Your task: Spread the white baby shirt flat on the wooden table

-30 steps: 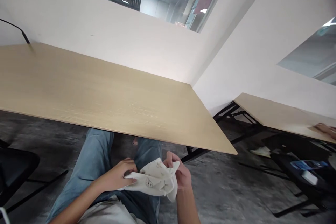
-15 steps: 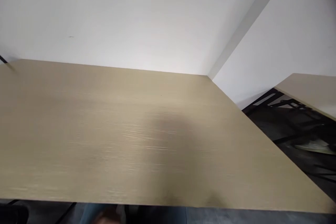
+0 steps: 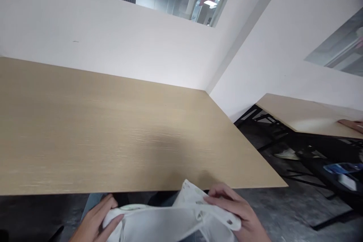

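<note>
**White cloth held low at the desk edge: where the hold could fail**

Head view. Both hands work below the near edge of the long pale wood-grain desk (image 3: 119, 136). The left hand (image 3: 95, 221) has its grip closed on the left end of a soft white fabric piece with a small faint print (image 3: 170, 223), fingers curled over a rolled fold. The right hand (image 3: 236, 215) pinches the right end, fingers pressed down on bunched cloth, where a small dark eyelet or snap shows. The fabric spans between the two hands, just in front of the desk edge and above the person's blue denim jeans (image 3: 92, 200), with one corner peeking up against the desk front.

Judged from this, the main risk is the slack middle. The cloth is limp and only its ends are held, so a loosened pinch on either side would probably let it drop to the grey concrete floor (image 3: 283, 215) right of the desk. The raised corner sits so close to the desk edge that lifting straight up could snag or fold it under the board. Much of the fabric runs out of the bottom of the picture, so I cannot tell how it hangs there.

Far right of the desk, another person's hand (image 3: 351, 124) rests on a second pale desk (image 3: 297, 115), well apart.
</note>
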Demonstrator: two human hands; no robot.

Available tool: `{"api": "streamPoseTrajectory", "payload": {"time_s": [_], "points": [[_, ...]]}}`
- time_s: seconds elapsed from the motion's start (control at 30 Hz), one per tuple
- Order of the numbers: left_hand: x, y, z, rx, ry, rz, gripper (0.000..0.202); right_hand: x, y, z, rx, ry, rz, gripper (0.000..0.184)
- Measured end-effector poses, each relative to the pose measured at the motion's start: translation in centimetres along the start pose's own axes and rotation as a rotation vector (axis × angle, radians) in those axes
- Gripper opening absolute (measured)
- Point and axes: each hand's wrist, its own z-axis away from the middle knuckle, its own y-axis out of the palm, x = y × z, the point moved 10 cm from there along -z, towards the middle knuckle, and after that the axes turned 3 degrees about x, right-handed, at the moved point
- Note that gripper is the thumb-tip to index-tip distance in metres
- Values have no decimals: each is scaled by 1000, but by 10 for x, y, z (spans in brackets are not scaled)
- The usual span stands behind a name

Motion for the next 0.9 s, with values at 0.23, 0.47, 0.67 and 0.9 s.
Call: {"api": "streamPoseTrajectory", "payload": {"time_s": [0.23, 0.47, 0.67, 0.9], "points": [[-53, -58, 22, -236, 249, -263, 29, 16, -11, 13, -59, 150, 63, 18], [-75, -88, 25, -247, 274, -206, 32, 27, -15, 11, -15, 168, -16, 9], [-59, -113, 26, -247, 163, 194, 32, 57, -22, 9, -10, -119, -53, 21], [-39, -131, -10, -215, -72, 294, 39, 23, -40, 10, -599, 195, 200, 50]]}}
